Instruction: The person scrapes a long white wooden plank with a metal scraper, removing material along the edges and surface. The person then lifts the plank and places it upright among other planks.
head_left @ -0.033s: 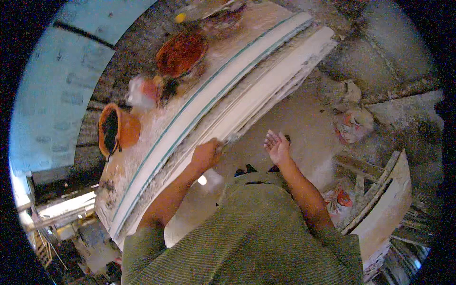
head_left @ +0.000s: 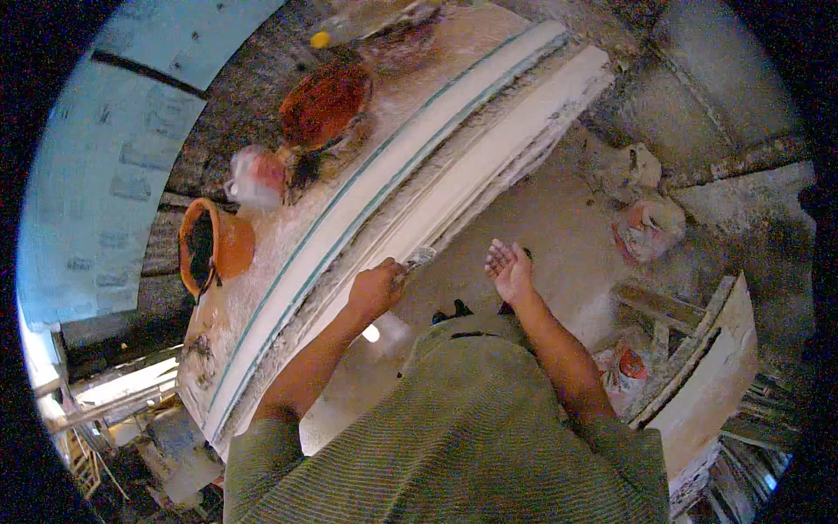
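My left hand (head_left: 377, 289) is closed round a small tool with a pale, smeared end (head_left: 422, 256), whose exact kind I cannot make out. It is at the near edge of a long whitish moulding (head_left: 502, 150) with stepped ridges, lying diagonally on the bench. Parallel to it, on the far side, runs a white strip with green edges (head_left: 367, 192); a rough greyish band separates the two. My right hand (head_left: 511, 272) is raised off the near side of the moulding, palm showing and fingers loosely curled apart. A small dark patch shows beside its thumb, too small to name.
On the dusty bench (head_left: 266, 231) stand an orange-brown pot (head_left: 229, 244), a reddish-brown basin (head_left: 325, 105) and a whitish translucent container (head_left: 257, 177). Bags (head_left: 649, 229) lie on the floor at right, near a wooden frame (head_left: 668, 310) and a pale board (head_left: 711, 367).
My left hand has shifted slightly down and left along the moulding, and the tool's pale end shows more clearly. My right hand has hardly moved.
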`<state>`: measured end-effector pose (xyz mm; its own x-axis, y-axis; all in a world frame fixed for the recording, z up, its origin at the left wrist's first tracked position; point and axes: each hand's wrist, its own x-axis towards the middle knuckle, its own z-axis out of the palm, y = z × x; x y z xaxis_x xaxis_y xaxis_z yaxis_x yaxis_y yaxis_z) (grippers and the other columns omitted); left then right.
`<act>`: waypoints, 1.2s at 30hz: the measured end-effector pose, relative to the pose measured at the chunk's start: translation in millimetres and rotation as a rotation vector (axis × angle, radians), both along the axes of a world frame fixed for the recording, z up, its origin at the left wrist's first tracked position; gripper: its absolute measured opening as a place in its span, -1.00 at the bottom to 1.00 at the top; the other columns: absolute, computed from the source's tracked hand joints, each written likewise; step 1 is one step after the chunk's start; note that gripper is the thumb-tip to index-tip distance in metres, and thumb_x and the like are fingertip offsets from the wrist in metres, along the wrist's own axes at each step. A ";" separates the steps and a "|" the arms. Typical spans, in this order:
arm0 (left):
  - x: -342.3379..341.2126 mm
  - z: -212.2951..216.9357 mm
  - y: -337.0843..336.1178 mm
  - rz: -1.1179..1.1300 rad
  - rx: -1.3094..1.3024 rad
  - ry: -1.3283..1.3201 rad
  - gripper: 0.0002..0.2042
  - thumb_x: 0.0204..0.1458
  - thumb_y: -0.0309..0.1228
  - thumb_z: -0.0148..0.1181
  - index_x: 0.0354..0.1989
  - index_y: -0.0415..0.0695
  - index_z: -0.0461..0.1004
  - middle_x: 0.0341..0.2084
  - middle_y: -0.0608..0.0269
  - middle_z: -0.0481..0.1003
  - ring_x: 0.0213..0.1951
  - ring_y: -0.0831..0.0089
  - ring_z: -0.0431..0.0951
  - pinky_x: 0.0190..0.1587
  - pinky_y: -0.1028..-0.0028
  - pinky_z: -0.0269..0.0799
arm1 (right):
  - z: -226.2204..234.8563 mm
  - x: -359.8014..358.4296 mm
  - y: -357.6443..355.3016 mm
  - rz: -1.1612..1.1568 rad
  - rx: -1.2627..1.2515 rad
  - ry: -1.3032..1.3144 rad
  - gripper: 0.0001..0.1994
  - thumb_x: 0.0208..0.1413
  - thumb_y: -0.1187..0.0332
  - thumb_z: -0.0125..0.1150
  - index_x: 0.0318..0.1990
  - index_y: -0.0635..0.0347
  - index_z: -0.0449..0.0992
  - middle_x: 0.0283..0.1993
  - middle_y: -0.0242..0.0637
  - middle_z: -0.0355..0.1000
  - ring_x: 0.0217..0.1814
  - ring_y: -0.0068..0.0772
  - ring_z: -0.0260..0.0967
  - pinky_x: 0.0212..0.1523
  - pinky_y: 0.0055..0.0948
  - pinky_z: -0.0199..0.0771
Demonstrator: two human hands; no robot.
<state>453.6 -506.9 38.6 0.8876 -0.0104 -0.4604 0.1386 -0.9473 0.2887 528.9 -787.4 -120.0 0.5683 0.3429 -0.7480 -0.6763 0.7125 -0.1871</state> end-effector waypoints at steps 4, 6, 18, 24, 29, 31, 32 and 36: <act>115.1 -7.9 -62.4 -0.159 0.041 -0.164 -0.77 -0.01 -0.29 0.13 -0.22 -0.11 0.52 -0.26 0.06 0.48 -0.29 0.01 0.56 -0.27 0.10 0.50 | -13.7 46.4 -48.9 -0.026 -0.055 0.047 -0.53 0.23 0.01 -0.11 0.06 0.18 0.46 -0.17 -0.31 0.47 -0.26 -0.33 0.38 -0.19 -0.35 0.42; 193.2 -24.1 -111.1 -0.173 0.044 -0.207 -0.79 -0.02 -0.31 0.12 -0.25 -0.13 0.52 -0.27 0.03 0.49 -0.29 0.01 0.57 -0.27 0.11 0.50 | -16.2 74.8 -71.0 -0.012 -0.049 -0.014 -0.53 0.24 0.02 -0.13 0.06 0.17 0.46 -0.18 -0.32 0.47 -0.26 -0.34 0.39 -0.18 -0.34 0.43; 165.3 -11.2 -84.1 0.150 -0.237 -0.036 -0.62 0.06 -0.11 0.12 -0.09 -0.12 0.54 -0.21 -0.06 0.54 -0.11 0.00 0.54 0.00 0.21 0.42 | -16.3 178.2 -136.0 -0.038 -0.057 -0.067 -0.51 0.27 0.00 -0.17 0.06 0.20 0.45 -0.20 -0.34 0.49 -0.26 -0.38 0.41 -0.18 -0.32 0.47; 267.5 -35.5 -123.1 -0.087 -0.122 -0.102 -0.64 0.03 -0.14 0.14 -0.10 -0.11 0.54 -0.20 -0.05 0.54 -0.11 -0.01 0.53 -0.05 0.14 0.44 | -23.1 176.7 -129.4 -0.034 -0.024 0.017 -0.50 0.26 -0.03 -0.17 0.05 0.20 0.46 -0.19 -0.33 0.49 -0.28 -0.38 0.41 -0.20 -0.32 0.47; 361.3 -54.1 -181.3 -0.122 -0.169 -0.115 -0.61 0.06 -0.13 0.09 -0.06 -0.16 0.51 -0.13 -0.06 0.51 -0.05 -0.02 0.50 0.05 0.13 0.38 | -15.8 184.2 -118.5 -0.039 -0.106 0.038 -0.51 0.24 0.00 -0.14 0.06 0.20 0.45 -0.18 -0.32 0.49 -0.23 -0.35 0.41 -0.19 -0.29 0.47; 330.4 -45.5 -167.5 -0.018 -0.261 -0.151 -0.62 0.09 -0.15 0.08 -0.05 -0.16 0.50 -0.12 -0.07 0.51 -0.03 -0.01 0.49 0.06 0.16 0.37 | -10.0 186.6 -113.7 -0.007 -0.078 -0.044 -0.50 0.24 -0.02 -0.14 0.06 0.21 0.45 -0.17 -0.31 0.48 -0.22 -0.36 0.40 -0.16 -0.30 0.46; 304.0 -43.4 -156.0 0.031 -0.299 -0.156 -0.62 0.10 -0.15 0.07 -0.04 -0.16 0.49 -0.12 -0.08 0.51 -0.02 0.00 0.49 0.07 0.18 0.37 | -7.4 188.4 -110.9 -0.008 -0.108 -0.060 -0.49 0.24 -0.03 -0.13 0.07 0.21 0.45 -0.17 -0.31 0.48 -0.22 -0.36 0.40 -0.15 -0.30 0.45; 167.6 -22.9 -94.2 0.476 -0.538 0.161 -0.72 0.19 -0.20 0.05 -0.13 -0.17 0.43 -0.29 0.01 0.52 -0.20 0.27 0.51 -0.10 0.33 0.39 | 0.4 189.4 -103.3 -0.040 -0.056 -0.094 -0.48 0.22 -0.06 -0.07 0.08 0.21 0.44 -0.15 -0.31 0.47 -0.19 -0.35 0.41 -0.10 -0.33 0.44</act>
<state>621.2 -601.1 15.7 0.7744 0.0980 -0.6251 0.5794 -0.5069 0.6383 718.3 -890.7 -119.6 0.6495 0.2777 -0.7079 -0.6250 0.7252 -0.2890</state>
